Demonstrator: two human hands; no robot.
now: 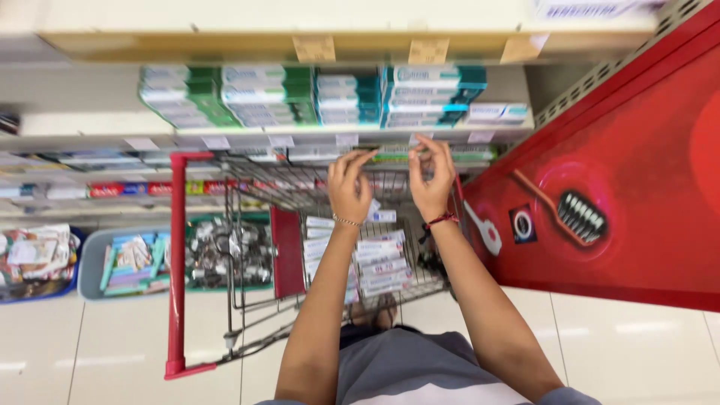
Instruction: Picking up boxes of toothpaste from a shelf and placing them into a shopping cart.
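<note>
Both hands, left hand [349,187] and right hand [431,180], half-open (empty) above the shopping cart [177,262]

Both hands, left hand [349,187] and right hand [431,180], reach over the wire cart [247,225]. Flat boxes [379,262] lie inside it, below stocked shelves [315,97].

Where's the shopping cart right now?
In the head view, the shopping cart stands centre-left, directly in front of the person, against the shelves of boxed goods; both hands, left hand and right hand, reach over it.
</note>
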